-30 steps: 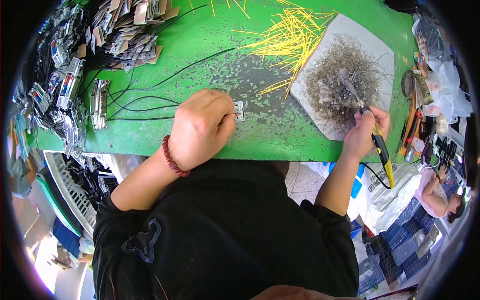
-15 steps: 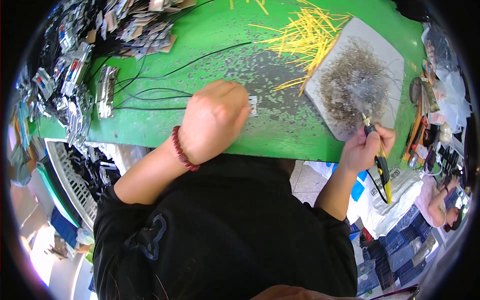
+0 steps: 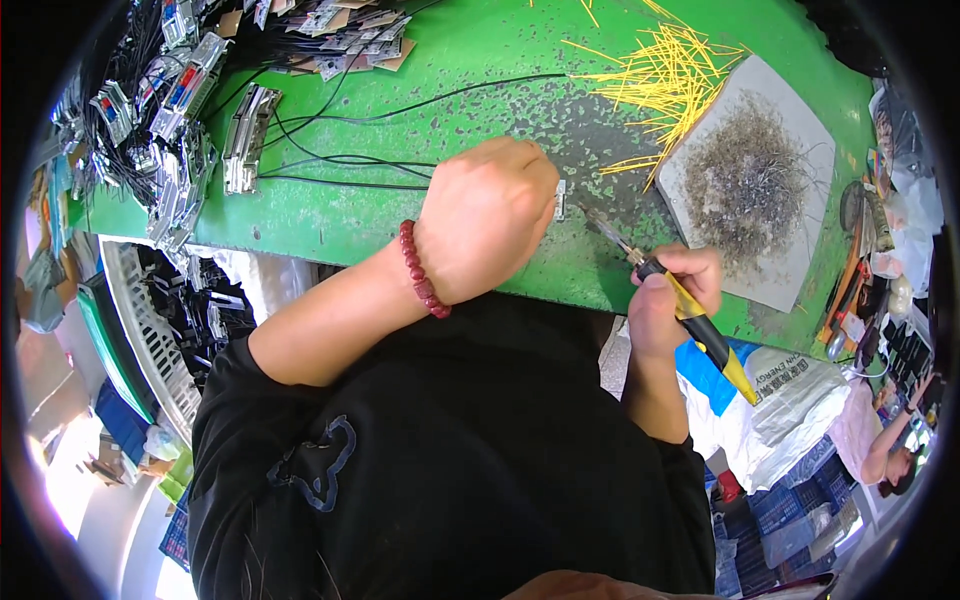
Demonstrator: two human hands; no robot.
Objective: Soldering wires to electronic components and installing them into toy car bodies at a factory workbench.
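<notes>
My right hand (image 3: 665, 305) grips a yellow and black soldering iron (image 3: 712, 342). The metal tip points up and left, over the green table, close to a small light-coloured plate (image 3: 560, 200). My left hand (image 3: 495, 215), a red bead bracelet at its wrist, is closed with its back upward beside that plate. Its fingertips are hidden, so what they hold cannot be made out. Thin black cables (image 3: 345, 160) run under this hand from a silver metal part (image 3: 250, 140) on the left.
Silver parts with black cables (image 3: 185, 150) heap at the left of the green table (image 3: 330, 215). Thin yellow sticks (image 3: 668, 75) lie beside a grey slab (image 3: 808, 140) covered with dark scraps. Tools (image 3: 845, 270) line the right edge; another person (image 3: 870, 440) is beyond.
The soldering iron has moved left from the scrap-covered slab to beside my left hand. Smoke over the slab no longer shows. The whole view has shifted, with the table's things farther right.
</notes>
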